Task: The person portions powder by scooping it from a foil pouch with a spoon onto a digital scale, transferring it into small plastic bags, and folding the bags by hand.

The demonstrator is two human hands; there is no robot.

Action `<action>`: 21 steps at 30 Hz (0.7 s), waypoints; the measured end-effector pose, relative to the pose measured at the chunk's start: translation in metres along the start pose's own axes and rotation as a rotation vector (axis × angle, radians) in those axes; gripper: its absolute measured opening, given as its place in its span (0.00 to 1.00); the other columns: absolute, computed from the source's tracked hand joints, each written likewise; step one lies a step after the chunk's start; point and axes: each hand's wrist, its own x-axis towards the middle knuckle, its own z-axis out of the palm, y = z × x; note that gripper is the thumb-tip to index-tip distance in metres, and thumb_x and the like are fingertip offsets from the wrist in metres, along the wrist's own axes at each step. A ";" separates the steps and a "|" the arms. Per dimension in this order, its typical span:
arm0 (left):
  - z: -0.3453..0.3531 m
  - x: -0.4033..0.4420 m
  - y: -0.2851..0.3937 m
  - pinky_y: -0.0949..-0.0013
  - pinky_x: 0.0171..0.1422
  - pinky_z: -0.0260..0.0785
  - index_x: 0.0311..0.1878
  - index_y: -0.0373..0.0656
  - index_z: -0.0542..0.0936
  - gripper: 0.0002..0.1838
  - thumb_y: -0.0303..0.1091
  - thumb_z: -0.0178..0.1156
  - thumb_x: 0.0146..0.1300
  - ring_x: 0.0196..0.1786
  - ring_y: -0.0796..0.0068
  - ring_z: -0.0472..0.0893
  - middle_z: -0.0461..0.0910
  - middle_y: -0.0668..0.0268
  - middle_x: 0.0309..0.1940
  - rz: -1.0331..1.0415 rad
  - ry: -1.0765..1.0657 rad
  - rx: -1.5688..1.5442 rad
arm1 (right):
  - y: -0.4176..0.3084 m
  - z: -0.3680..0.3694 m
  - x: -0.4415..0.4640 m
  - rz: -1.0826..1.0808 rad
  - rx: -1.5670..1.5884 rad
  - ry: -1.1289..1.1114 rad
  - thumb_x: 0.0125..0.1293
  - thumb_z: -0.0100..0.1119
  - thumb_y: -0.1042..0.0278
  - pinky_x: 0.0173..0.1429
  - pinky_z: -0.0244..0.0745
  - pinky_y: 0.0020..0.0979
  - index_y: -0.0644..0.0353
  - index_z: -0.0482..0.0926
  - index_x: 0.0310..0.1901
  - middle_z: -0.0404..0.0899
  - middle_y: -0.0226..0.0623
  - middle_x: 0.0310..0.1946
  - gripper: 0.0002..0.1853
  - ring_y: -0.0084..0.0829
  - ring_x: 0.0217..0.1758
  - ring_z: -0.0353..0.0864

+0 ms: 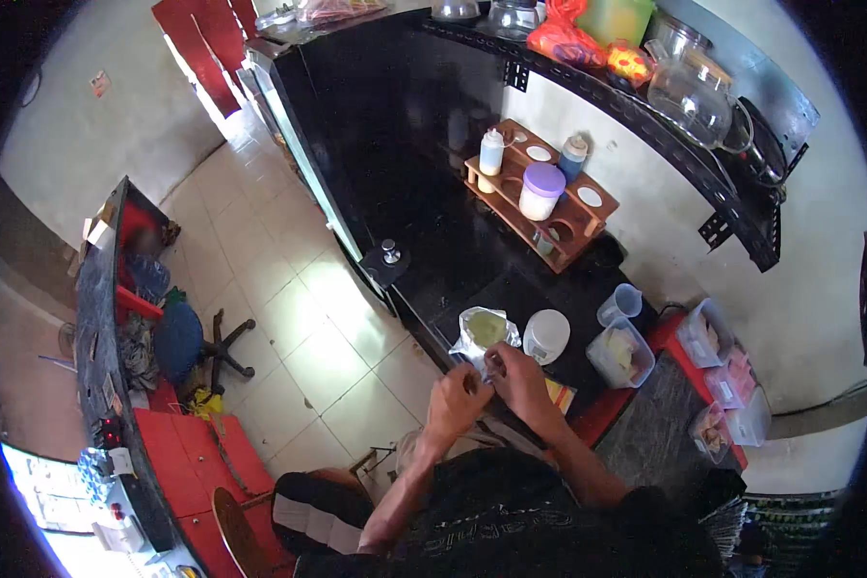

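Observation:
An open foil pouch [488, 329] with pale green contents stands at the edge of the black counter. Just in front of it, my left hand [456, 403] and my right hand [520, 382] come close together with curled fingers. Both pinch at a small spot between them; what they hold is too small to make out. Beside the pouch, on its right, sits a round white lid or scale [547, 336]. A yellow and white packet [560, 394] lies partly behind my right wrist.
Clear plastic tubs [620, 354] and a measuring cup [620, 304] stand to the right. A wooden rack [578, 218] with bottles is at the back, under a black shelf [645, 125]. A metal tamper [390, 252] stands on the counter's left. Behind, an office chair [181, 337] stands on tiles.

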 end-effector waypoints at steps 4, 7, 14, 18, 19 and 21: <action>-0.004 -0.003 0.008 0.56 0.34 0.71 0.33 0.35 0.76 0.13 0.36 0.66 0.55 0.29 0.49 0.79 0.78 0.51 0.25 0.074 0.043 0.154 | 0.003 0.005 0.005 0.112 -0.129 -0.165 0.66 0.55 0.65 0.41 0.74 0.48 0.61 0.76 0.41 0.81 0.51 0.32 0.09 0.53 0.40 0.81; -0.018 0.000 0.008 0.56 0.37 0.72 0.35 0.36 0.77 0.11 0.33 0.65 0.55 0.32 0.50 0.79 0.78 0.52 0.29 0.034 -0.007 0.036 | 0.001 0.008 0.017 0.110 -0.040 -0.264 0.65 0.56 0.64 0.40 0.75 0.46 0.61 0.80 0.38 0.81 0.51 0.32 0.09 0.51 0.38 0.82; -0.056 0.036 0.013 0.57 0.57 0.65 0.55 0.39 0.72 0.26 0.32 0.68 0.52 0.55 0.54 0.72 0.72 0.55 0.50 0.499 0.058 0.198 | 0.001 0.013 0.069 0.230 0.209 -0.496 0.59 0.62 0.64 0.35 0.75 0.39 0.66 0.82 0.36 0.82 0.49 0.25 0.12 0.42 0.31 0.85; -0.069 0.045 0.015 0.57 0.61 0.63 0.58 0.40 0.70 0.30 0.36 0.69 0.53 0.57 0.54 0.71 0.71 0.57 0.51 0.431 -0.030 0.276 | -0.005 0.009 0.090 0.065 0.192 -0.631 0.55 0.57 0.75 0.41 0.75 0.34 0.65 0.77 0.47 0.79 0.36 0.33 0.16 0.34 0.36 0.81; -0.073 0.047 0.015 0.56 0.60 0.65 0.59 0.40 0.69 0.31 0.38 0.69 0.54 0.56 0.53 0.72 0.71 0.56 0.50 0.397 -0.084 0.272 | -0.006 0.005 0.095 0.081 0.276 -0.700 0.54 0.57 0.75 0.43 0.75 0.32 0.64 0.74 0.51 0.79 0.38 0.38 0.20 0.32 0.39 0.81; -0.075 0.050 0.012 0.55 0.58 0.67 0.59 0.39 0.69 0.31 0.40 0.68 0.55 0.55 0.51 0.73 0.70 0.55 0.49 0.364 -0.129 0.269 | -0.009 0.000 0.102 0.089 0.357 -0.771 0.54 0.57 0.76 0.45 0.75 0.31 0.63 0.72 0.55 0.78 0.39 0.43 0.23 0.31 0.43 0.80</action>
